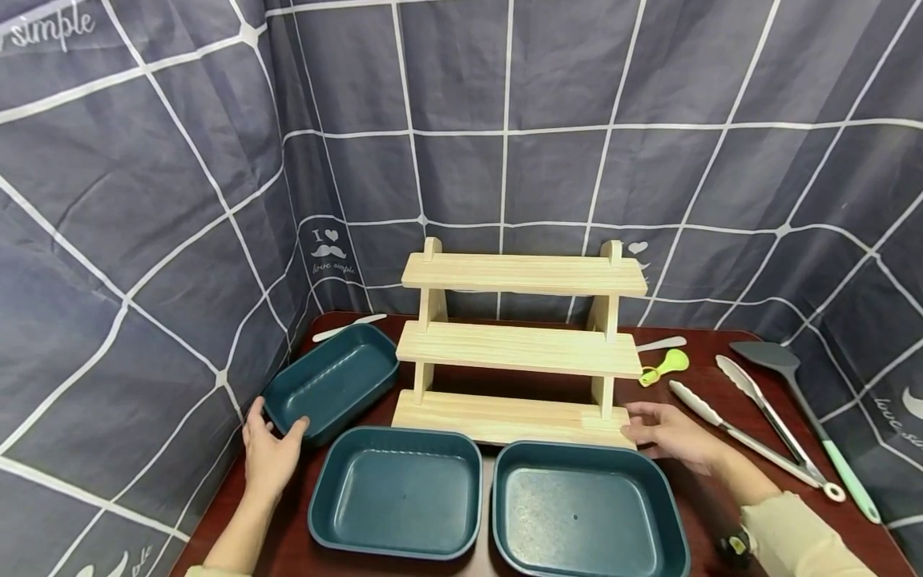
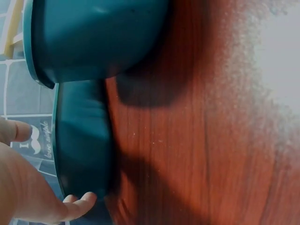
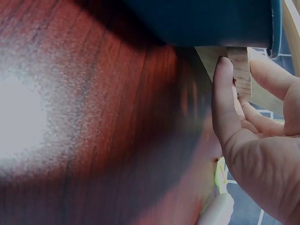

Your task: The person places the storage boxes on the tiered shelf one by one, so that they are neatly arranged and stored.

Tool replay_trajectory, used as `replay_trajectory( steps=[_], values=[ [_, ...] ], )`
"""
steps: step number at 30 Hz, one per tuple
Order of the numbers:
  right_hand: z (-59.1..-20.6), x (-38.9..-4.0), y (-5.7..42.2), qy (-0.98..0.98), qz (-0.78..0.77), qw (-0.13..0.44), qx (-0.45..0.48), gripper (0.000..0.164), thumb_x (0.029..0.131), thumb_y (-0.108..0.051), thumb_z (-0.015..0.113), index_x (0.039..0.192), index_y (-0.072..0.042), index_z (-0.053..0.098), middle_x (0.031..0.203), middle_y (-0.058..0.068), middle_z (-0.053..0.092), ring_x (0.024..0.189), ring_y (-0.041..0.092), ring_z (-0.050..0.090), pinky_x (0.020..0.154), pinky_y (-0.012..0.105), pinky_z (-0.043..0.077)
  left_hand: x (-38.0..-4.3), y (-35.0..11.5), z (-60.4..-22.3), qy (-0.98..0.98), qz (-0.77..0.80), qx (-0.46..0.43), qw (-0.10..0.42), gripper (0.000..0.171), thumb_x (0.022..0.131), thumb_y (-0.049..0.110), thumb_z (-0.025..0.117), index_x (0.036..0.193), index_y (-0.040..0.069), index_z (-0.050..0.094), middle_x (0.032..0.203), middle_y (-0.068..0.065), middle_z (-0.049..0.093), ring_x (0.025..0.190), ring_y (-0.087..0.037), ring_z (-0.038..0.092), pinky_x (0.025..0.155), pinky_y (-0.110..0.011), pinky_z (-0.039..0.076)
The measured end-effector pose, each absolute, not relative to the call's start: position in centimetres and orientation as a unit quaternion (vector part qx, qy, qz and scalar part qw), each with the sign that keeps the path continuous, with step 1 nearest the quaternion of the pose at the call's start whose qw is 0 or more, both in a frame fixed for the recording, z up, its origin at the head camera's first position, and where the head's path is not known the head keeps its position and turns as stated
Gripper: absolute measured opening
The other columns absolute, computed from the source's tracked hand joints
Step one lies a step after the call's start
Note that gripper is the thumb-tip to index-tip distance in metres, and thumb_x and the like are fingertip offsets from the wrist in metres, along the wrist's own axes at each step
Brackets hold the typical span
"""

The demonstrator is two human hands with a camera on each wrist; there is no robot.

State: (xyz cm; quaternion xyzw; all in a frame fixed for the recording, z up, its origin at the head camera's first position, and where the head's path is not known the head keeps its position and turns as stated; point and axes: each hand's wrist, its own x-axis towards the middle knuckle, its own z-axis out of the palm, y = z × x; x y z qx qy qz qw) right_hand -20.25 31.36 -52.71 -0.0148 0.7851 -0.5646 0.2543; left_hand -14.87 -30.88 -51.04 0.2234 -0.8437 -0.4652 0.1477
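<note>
A three-tier wooden display stand point(image 1: 519, 349) stands at the back of the table. My right hand point(image 1: 674, 437) grips the right end of its lowest board; in the right wrist view, fingers and thumb lie on either side of the board's end point(image 3: 242, 75). At the left, a dark teal plastic bin point(image 1: 335, 381) lies at a slant beside the stand. My left hand point(image 1: 272, 453) is spread at this bin's near end, thumb by the rim and fingers along its left side. In the left wrist view, the fingertips point(image 2: 86, 201) overlap the bin's lower part.
Two more teal bins, left point(image 1: 397, 493) and right point(image 1: 587, 509), stand side by side in front of the stand. Tongs point(image 1: 750, 441), a grey spatula point(image 1: 771, 357) and green measuring spoons point(image 1: 667, 365) lie at the right. A white knife point(image 1: 349, 327) lies behind the slanted bin. Checked cloth point(image 1: 555, 176) hangs behind.
</note>
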Motion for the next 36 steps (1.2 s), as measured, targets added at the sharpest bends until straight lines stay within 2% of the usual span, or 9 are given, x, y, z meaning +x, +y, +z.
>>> replay_trajectory(
  steps=[7, 14, 17, 20, 23, 26, 36],
  values=[
    [-52.6, -20.0, 31.2, 0.781, -0.571, 0.252, -0.010, 0.075, 0.101, -0.019, 0.068, 0.151, 0.020, 0.026, 0.134, 0.031, 0.053, 0.107, 0.028, 0.065, 0.088, 0.049, 0.059, -15.5, -31.4, -51.4, -0.813, -0.523, 0.232, 0.112, 0.096, 0.096, 0.017, 0.068, 0.166, 0.004, 0.002, 0.165, -0.032, 0.013, 0.143, -0.056, 0.029, 0.117, -0.061, 0.030],
    [-52.3, -19.8, 31.1, 0.783, -0.568, 0.254, -0.001, 0.076, 0.102, -0.020, 0.067, 0.151, 0.020, 0.025, 0.131, 0.029, 0.055, 0.107, 0.029, 0.065, 0.089, 0.050, 0.059, -15.9, -31.9, -51.9, -0.799, -0.546, 0.239, 0.081, 0.098, 0.096, 0.013, 0.064, 0.165, 0.003, -0.004, 0.167, -0.034, 0.007, 0.149, -0.052, 0.021, 0.120, -0.057, 0.027],
    [-52.4, -19.8, 31.1, 0.781, -0.569, 0.258, 0.005, 0.077, 0.102, -0.020, 0.066, 0.152, 0.019, 0.024, 0.128, 0.026, 0.056, 0.105, 0.029, 0.065, 0.088, 0.049, 0.059, -16.0, -32.1, -52.1, -0.795, -0.549, 0.244, 0.077, 0.098, 0.095, 0.012, 0.064, 0.165, 0.004, -0.004, 0.166, -0.036, 0.007, 0.149, -0.052, 0.022, 0.119, -0.057, 0.027],
    [-52.4, -19.8, 31.1, 0.777, -0.573, 0.260, 0.009, 0.077, 0.102, -0.020, 0.066, 0.153, 0.018, 0.023, 0.127, 0.025, 0.057, 0.104, 0.028, 0.065, 0.088, 0.047, 0.059, -16.1, -32.3, -52.2, -0.790, -0.556, 0.247, 0.076, 0.098, 0.094, 0.010, 0.062, 0.165, 0.004, -0.004, 0.164, -0.038, 0.009, 0.146, -0.053, 0.028, 0.112, -0.052, 0.039],
    [-52.5, -19.7, 31.2, 0.775, -0.576, 0.261, 0.007, 0.077, 0.102, -0.019, 0.065, 0.153, 0.019, 0.022, 0.128, 0.026, 0.056, 0.104, 0.027, 0.065, 0.087, 0.047, 0.059, -16.3, -32.4, -52.3, -0.776, -0.576, 0.246, 0.074, 0.097, 0.093, 0.007, 0.060, 0.165, 0.005, -0.005, 0.163, -0.038, 0.012, 0.138, -0.050, 0.038, 0.090, -0.036, 0.055],
    [-52.6, -19.6, 31.2, 0.773, -0.578, 0.260, 0.008, 0.076, 0.103, -0.019, 0.065, 0.153, 0.018, 0.022, 0.129, 0.027, 0.056, 0.105, 0.028, 0.065, 0.087, 0.047, 0.059, -16.4, -32.5, -52.5, -0.753, -0.607, 0.244, 0.066, 0.096, 0.094, 0.005, 0.058, 0.165, 0.006, -0.007, 0.162, -0.038, 0.014, 0.131, -0.045, 0.043, 0.072, -0.024, 0.056],
    [-53.1, -19.6, 31.3, 0.767, -0.586, 0.259, 0.012, 0.077, 0.103, -0.021, 0.065, 0.154, 0.017, 0.022, 0.130, 0.026, 0.056, 0.105, 0.027, 0.064, 0.088, 0.047, 0.059, -16.8, -33.0, -52.9, -0.722, -0.643, 0.251, 0.047, 0.094, 0.097, 0.005, 0.054, 0.165, 0.009, -0.011, 0.162, -0.037, 0.008, 0.133, -0.043, 0.040, 0.080, -0.033, 0.060]
  ],
)
